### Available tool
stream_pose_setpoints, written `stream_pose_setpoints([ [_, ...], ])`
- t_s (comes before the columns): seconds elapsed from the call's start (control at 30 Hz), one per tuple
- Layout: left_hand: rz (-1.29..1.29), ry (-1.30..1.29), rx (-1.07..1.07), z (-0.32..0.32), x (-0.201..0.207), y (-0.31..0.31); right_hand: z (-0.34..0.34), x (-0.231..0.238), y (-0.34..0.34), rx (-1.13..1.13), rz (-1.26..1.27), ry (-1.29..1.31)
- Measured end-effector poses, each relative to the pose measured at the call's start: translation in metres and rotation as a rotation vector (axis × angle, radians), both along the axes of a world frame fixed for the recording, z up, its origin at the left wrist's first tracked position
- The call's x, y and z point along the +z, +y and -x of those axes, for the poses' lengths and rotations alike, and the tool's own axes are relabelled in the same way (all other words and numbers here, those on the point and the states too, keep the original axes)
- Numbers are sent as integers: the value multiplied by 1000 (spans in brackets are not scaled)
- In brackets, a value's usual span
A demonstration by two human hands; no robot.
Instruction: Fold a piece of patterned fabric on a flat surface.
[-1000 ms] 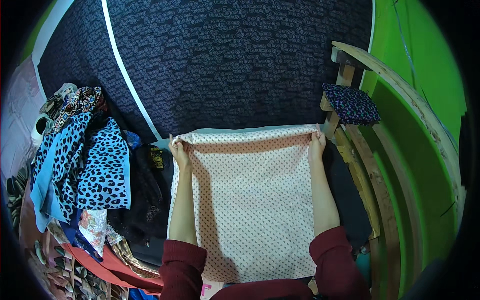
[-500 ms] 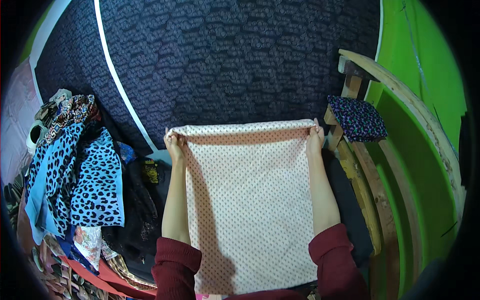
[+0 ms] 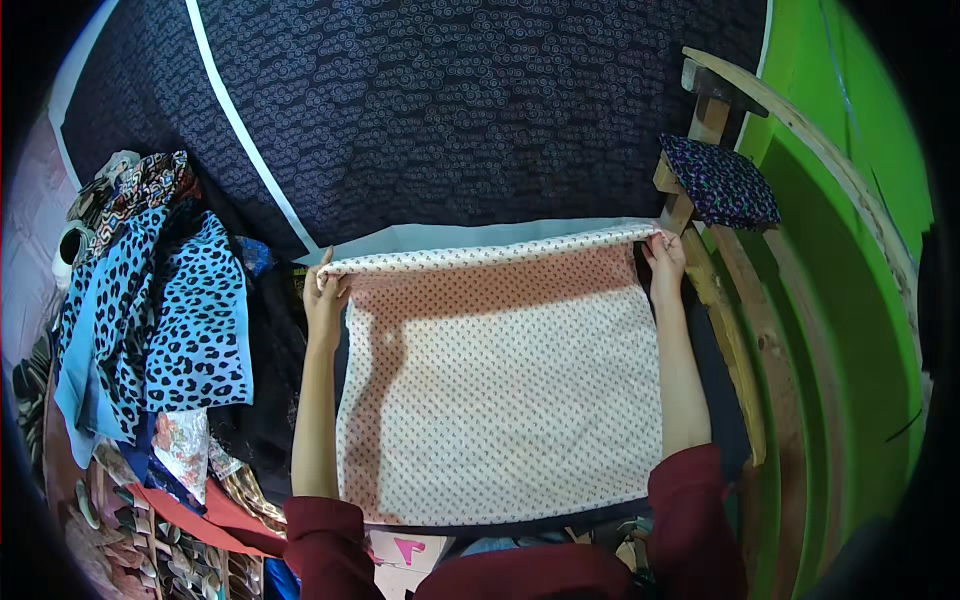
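A pale fabric (image 3: 500, 400) with small dark motifs spreads out in front of me, its far edge raised off the surface and casting a shadow on the part below. My left hand (image 3: 323, 292) pinches the far left corner, fingers closed on it. At the far right corner my right hand (image 3: 664, 262) grips the same edge between thumb and fingers. The raised edge looks folded or rolled into a thick band, stretched between both hands and slightly higher at the right. The near part lies flat toward my body.
Blue leopard-print cloth (image 3: 200, 320) hangs in a clothes heap at left, with black garments (image 3: 262, 400) beside it. A folded dark floral cloth (image 3: 720, 180) rests on a wooden rail frame (image 3: 765, 330) at right, by a green wall (image 3: 850, 250). Dark patterned cloth (image 3: 480, 110) covers the far side.
Both hands have moved apart, pulling the fabric's edge wider. The fabric's near edge has drawn away from my body, and a pale strip now shows beyond its far edge. My view has shifted slightly.
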State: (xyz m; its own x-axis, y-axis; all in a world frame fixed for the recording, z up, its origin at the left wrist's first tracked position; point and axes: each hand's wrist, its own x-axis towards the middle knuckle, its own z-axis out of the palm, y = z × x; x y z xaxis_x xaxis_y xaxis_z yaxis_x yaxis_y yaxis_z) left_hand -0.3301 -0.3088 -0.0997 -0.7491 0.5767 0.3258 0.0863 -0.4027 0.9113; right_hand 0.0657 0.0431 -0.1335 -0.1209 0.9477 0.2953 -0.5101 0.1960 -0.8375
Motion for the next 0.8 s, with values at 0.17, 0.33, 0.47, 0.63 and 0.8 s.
stream_pose_setpoints([
  [0.17,231,343,26,-9,21,-77,-53,22,-45,-11,-212,-296],
  [0.33,488,569,69,-37,16,-163,-125,25,-110,-16,-284,-539],
  [0.47,520,452,-11,-84,-14,-223,-180,18,-180,8,-316,-780],
  [0.63,571,268,-79,-124,-65,-274,-216,-1,-240,13,-231,-926],
  [0.8,559,285,-74,-140,-78,-283,-233,-12,-265,-81,-297,-1033],
])
